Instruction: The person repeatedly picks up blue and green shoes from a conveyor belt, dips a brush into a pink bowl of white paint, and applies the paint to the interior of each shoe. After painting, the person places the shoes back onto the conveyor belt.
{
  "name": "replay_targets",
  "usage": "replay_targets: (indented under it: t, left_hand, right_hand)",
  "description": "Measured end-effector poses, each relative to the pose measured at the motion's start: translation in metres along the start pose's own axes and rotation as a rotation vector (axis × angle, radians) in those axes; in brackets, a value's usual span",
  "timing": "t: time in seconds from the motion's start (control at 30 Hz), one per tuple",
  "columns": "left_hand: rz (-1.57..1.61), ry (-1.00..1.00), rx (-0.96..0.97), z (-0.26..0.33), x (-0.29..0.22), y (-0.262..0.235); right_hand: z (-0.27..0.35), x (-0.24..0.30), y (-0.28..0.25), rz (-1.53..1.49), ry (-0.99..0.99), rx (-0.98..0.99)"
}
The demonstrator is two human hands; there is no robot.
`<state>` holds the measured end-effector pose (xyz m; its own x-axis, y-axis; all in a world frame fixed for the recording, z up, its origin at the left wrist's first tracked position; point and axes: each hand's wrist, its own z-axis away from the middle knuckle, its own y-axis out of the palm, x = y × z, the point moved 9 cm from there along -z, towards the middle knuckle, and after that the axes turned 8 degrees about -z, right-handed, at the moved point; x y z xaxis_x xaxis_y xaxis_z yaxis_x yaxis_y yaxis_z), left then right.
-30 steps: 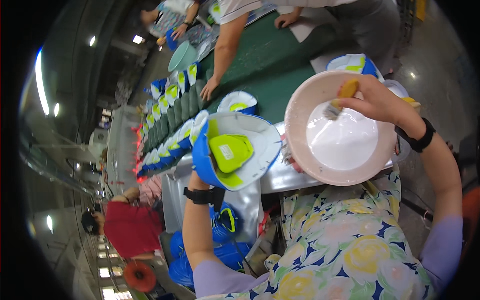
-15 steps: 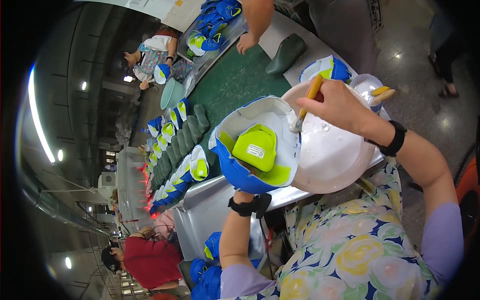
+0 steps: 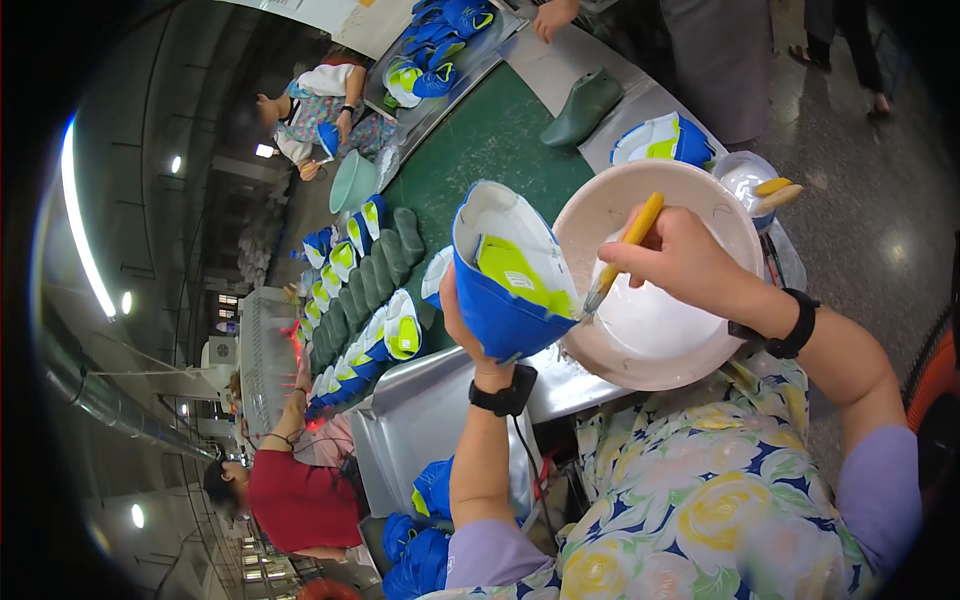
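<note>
My left hand (image 3: 465, 318) is closed on a blue shoe upper (image 3: 500, 310) with a white inner edge and a lime-green lining. The upper is tilted, its open side toward the bowl. Closed round the yellow handle of a brush (image 3: 632, 235) is my right hand (image 3: 680, 258). The brush's bristles touch or nearly touch the upper's lower right rim; I cannot tell which. Beneath the brush, a wide pale pink bowl (image 3: 735, 215) holds white liquid.
A dark green shoe last (image 3: 583, 108) and another blue upper (image 3: 680, 142) lie beyond the bowl. A clear tub (image 3: 738, 178) with yellow-handled tools stands right. Lasts and uppers line the green belt (image 3: 470, 135). Blue uppers (image 3: 415, 560) fill a lower tray. Co-workers stand around.
The shoe upper has turned and tipped away from over the bowl, leftward. My right hand and brush have moved lower. A co-worker's arm at the top has drawn back.
</note>
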<state>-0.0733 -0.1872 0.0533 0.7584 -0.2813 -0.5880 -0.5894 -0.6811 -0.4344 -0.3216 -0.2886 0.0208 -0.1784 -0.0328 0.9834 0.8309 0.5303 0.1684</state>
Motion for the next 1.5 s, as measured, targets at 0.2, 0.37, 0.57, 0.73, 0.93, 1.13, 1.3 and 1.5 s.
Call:
replay_targets:
  t: [0.2, 0.37, 0.57, 0.73, 0.93, 1.13, 1.3, 1.5]
  left_hand:
    - [0.933, -0.812, 0.700, 0.059, 0.088, 0.026]
    - [1.198, -1.308, 0.517, 0.123, 0.046, 0.070]
    - [1.247, -1.359, 0.511, 0.138, 0.019, 0.080]
    - [1.238, -1.271, 0.481, 0.118, 0.020, 0.072]
    - [1.160, -1.034, 0.465, 0.087, 0.032, 0.059]
    - [1.069, -0.901, 0.523, 0.067, 0.034, 0.041]
    - [1.104, -0.895, 0.354, 0.068, 0.049, 0.037]
    - [0.970, -0.947, 0.295, 0.084, 0.090, 0.025]
  right_hand:
    - [0.004, 0.068, -0.007, 0.194, -0.532, 0.063]
    - [0.020, 0.088, 0.038, 0.213, -0.915, 0.302]
    - [0.006, 0.084, 0.076, 0.464, -0.965, 0.378]
    - [-0.024, 0.057, 0.052, 0.474, -0.553, 0.347]
    - [-0.026, 0.032, 0.029, 0.612, -0.273, 0.392]
    - [-0.012, 0.075, 0.012, 0.416, -0.639, 0.206]
    - [-0.005, 0.063, 0.040, 0.588, -0.697, 0.392]
    - [-0.013, 0.051, 0.007, 0.642, -0.495, 0.274]
